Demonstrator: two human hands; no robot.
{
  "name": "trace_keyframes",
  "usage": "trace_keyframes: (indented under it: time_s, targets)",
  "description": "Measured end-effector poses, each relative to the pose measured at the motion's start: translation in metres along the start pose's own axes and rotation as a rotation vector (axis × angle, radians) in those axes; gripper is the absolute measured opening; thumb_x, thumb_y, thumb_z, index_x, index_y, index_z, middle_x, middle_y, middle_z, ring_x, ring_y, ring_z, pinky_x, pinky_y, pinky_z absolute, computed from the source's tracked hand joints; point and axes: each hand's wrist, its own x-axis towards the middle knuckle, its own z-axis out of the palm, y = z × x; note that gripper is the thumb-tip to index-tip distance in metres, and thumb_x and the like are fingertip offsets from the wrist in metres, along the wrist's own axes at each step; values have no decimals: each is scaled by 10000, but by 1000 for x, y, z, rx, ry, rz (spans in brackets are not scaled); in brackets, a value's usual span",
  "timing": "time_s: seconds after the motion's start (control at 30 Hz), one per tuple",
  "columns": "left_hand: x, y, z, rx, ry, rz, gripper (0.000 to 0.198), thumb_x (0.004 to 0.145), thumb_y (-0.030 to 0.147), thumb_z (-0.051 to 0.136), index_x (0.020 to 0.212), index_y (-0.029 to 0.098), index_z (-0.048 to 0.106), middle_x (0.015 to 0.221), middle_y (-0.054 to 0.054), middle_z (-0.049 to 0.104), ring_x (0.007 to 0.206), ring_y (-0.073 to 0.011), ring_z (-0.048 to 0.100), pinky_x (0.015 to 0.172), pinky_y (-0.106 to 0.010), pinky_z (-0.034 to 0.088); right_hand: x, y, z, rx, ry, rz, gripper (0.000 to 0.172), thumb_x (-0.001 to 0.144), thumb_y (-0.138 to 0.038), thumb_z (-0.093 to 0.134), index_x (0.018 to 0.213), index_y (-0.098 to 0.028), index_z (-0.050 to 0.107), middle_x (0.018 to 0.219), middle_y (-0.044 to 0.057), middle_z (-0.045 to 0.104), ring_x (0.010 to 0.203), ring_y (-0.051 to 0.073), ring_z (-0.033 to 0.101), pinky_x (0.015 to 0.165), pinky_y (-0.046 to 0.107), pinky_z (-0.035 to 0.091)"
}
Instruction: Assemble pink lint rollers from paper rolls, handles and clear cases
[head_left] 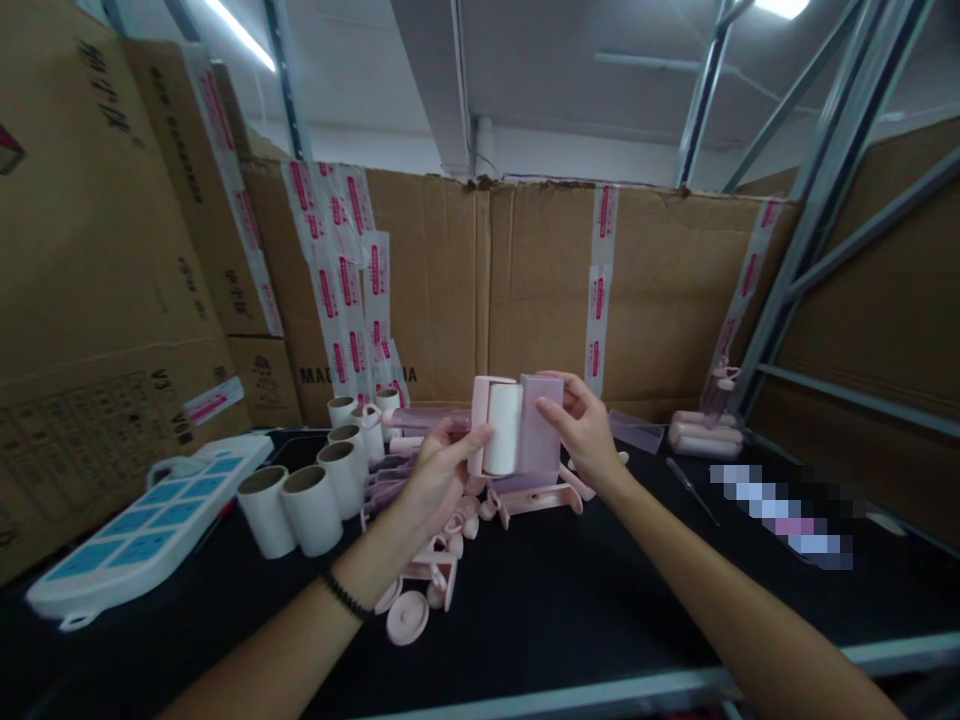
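Both hands hold one lint roller assembly above the black table (570,590). My left hand (439,475) grips the left side, its fingers closed on the pink holder and the white paper roll (503,428) inside it. My right hand (581,430) pinches the translucent pink cover (540,425) on the right side. Under the hands lies a heap of pink plastic parts (442,570): handles, frames and round caps.
White paper rolls (311,505) lie and stand left of the heap. A white and blue tray (150,525) sits at far left. Cardboard boxes (465,290) wall the back and left. Finished pink rollers (705,435) lie at back right beside a metal rack (817,250).
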Motion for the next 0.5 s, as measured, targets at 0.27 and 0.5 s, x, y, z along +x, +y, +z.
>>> trace_keyframes:
  time_s: [0.27, 0.5]
  targets:
    - [-3, 3, 4, 6, -28, 30, 404, 649, 257, 934, 945, 165, 676, 879, -22, 737, 755, -144, 697, 721, -258, 579, -1, -1, 2, -13, -16, -15, 492, 761, -477, 838, 1157, -261, 641, 1130, 62, 766, 1067, 255, 719, 1006, 435, 557]
    - [-6, 6, 8, 18, -36, 20, 424, 648, 272, 934, 955, 167, 662, 813, -15, 717, 661, -135, 661, 623, -242, 540, -2, 5, 1, -9, -26, -22, 489, 785, -471, 819, 1190, -269, 635, 1153, 63, 755, 1081, 251, 710, 998, 424, 563]
